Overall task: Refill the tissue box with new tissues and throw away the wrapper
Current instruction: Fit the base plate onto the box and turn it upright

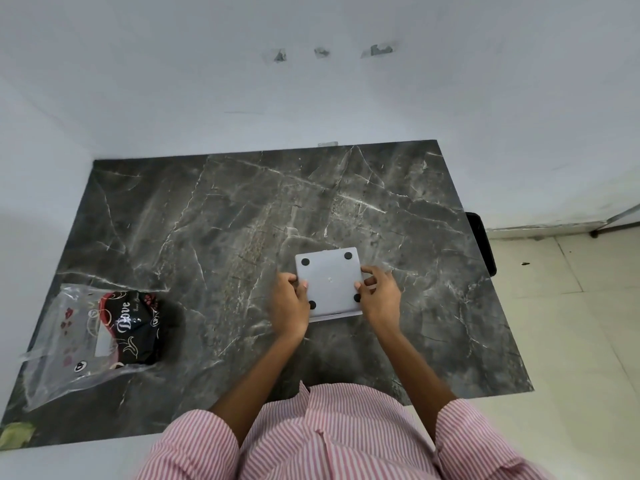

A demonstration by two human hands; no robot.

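A grey tissue box point(329, 282) lies upside down near the middle of the dark marble table point(214, 216), its flat base with black round feet facing up. My left hand point(289, 306) grips its left edge and my right hand point(379, 296) grips its right edge. At the table's left side lies a clear plastic wrapper point(79, 344) printed with black and red, which looks mostly flat. Whether tissues are inside the box is hidden.
White walls close in behind and left of the table. A black object point(481, 244) sticks out past the table's right edge. Pale tiled floor point(571, 323) lies to the right. A yellowish scrap point(15, 434) sits at the table's front left corner.
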